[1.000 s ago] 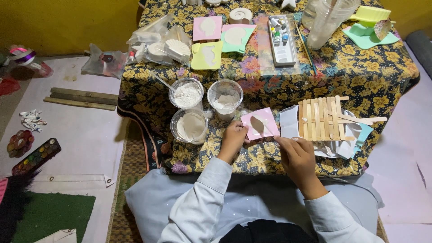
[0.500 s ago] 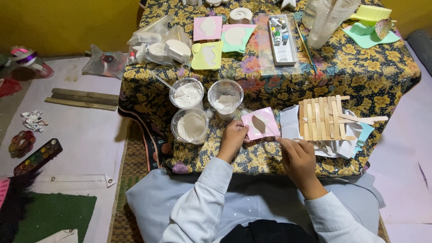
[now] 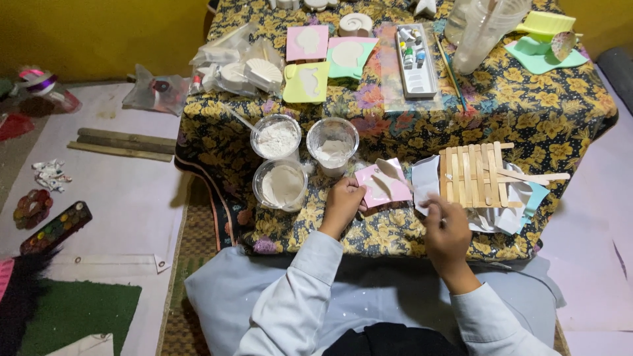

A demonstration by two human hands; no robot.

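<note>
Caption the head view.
Left hand steadies a pink mould; right hand hovers beside a craft-stick raft.

Sleeves: long, pale grey-blue cloth, reaching to both wrists, loosely creased along the forearms.
Cuffs: plain, same pale cloth, with no buttons or trim showing.
Left hand [image 3: 341,206]: bare, no glove; no ring or watch shows.
Right hand [image 3: 446,231]: bare, likewise unadorned.
Lap: covered by a wide spread of the same light grey-blue fabric.
Lower edge: a dark, nearly black garment at the chest.
</note>
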